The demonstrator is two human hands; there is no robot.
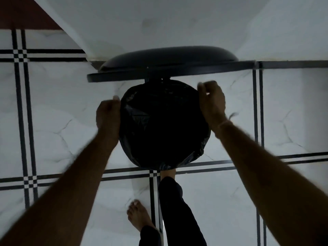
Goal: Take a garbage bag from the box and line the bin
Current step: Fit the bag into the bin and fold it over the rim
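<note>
A round bin stands on the floor below me, its mouth covered by a black garbage bag (159, 125) folded over the rim. The bin's dark lid (168, 59) stands raised behind it, against the wall. My left hand (108, 114) grips the bag's edge at the left side of the rim. On the right side of the rim, my right hand (212, 102) pinches the bag's edge. One of my feet (168, 173) is pressed at the bin's front base. The bin's body is hidden under the bag. No bag box is in view.
The floor (62, 121) is white marble-look tile with black double lines. A white wall (159, 23) rises just behind the bin, and a dark red surface (23, 13) shows at the top left. My other bare foot (138, 215) stands on the tiles near the bottom.
</note>
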